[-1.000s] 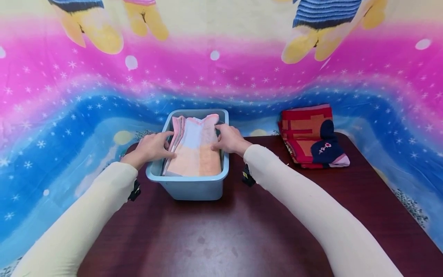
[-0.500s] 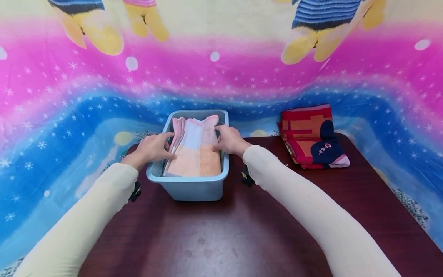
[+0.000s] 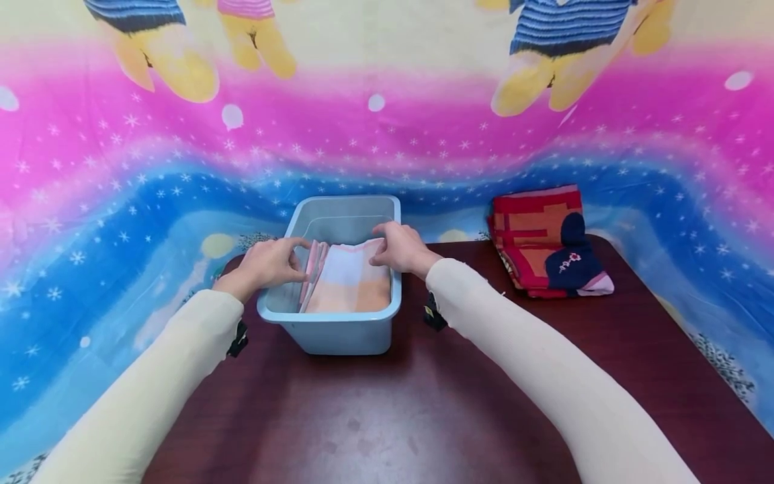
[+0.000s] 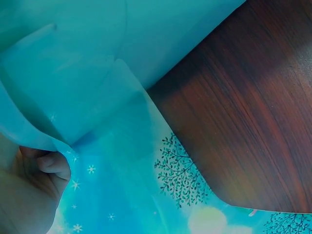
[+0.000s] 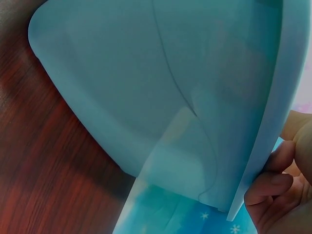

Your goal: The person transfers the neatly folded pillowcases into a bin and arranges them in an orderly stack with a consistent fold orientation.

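Observation:
Folded cloths in peach, white and pink (image 3: 353, 279) stand inside a light blue plastic bin (image 3: 329, 336) in the head view, low behind its front wall. My left hand (image 3: 269, 263) is at the bin's left side, thumb and fingers apart beside the cloths' left edge. Over the right rim, my right hand (image 3: 402, 249) has loosely bent fingers by the cloths' upper right corner; whether it touches them is hard to tell. The left wrist view shows part of my left hand (image 4: 46, 170) behind the bin's rim. Bent fingers of my right hand (image 5: 280, 190) show past the rim in the right wrist view.
A folded red and orange cloth (image 3: 532, 232) lies at the table's right back. On it rests a dark navy sock (image 3: 565, 265) with a flower motif and a pale pink toe. The dark brown table (image 3: 375, 417) meets a patterned curtain (image 3: 447, 148) behind.
The folded cloths have dropped lower into the bin, baring its back wall. Both hands, which held the cloths' sides before, stay near the same place and seem to have let go.

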A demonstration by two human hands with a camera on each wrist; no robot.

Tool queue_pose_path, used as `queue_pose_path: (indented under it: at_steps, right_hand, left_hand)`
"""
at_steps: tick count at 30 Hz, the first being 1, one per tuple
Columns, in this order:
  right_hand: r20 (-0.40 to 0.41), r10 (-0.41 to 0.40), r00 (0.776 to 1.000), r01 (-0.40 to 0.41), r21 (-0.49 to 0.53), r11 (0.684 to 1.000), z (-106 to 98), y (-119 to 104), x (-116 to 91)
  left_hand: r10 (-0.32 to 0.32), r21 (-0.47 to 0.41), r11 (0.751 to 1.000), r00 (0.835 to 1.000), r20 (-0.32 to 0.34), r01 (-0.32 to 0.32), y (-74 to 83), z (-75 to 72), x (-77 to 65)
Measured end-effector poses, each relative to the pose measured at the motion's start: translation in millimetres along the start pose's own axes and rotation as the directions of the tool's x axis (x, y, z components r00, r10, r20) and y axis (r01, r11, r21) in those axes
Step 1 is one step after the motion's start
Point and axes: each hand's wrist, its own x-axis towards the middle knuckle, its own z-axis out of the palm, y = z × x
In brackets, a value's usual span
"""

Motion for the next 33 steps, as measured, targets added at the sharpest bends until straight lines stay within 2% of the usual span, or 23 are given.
queue_pose_path:
  at_steps: [21, 27, 33]
  right_hand:
    - [0.005, -0.017, 1.0, 0.017, 0.014, 1.0, 0, 0, -1]
    - [0.019, -0.047, 0.999, 0.046, 0.059, 0.997, -1, 6, -1]
    - [0.01, -0.106, 0.994, 0.104, 0.152, 0.983, -1, 14, -5]
  left_hand:
    - [-0.023, -0.025, 0.999, 0.999, 0.024, 0.024, 1.7, -6.6, -2.9]
    - [-0.017, -0.028, 0.999, 0.999, 0.042, 0.018, 2.9, -7.7, -3.1]
    - [-0.018, -0.03, 0.999, 0.999, 0.051, 0.02, 5.4, -8.9, -3.8]
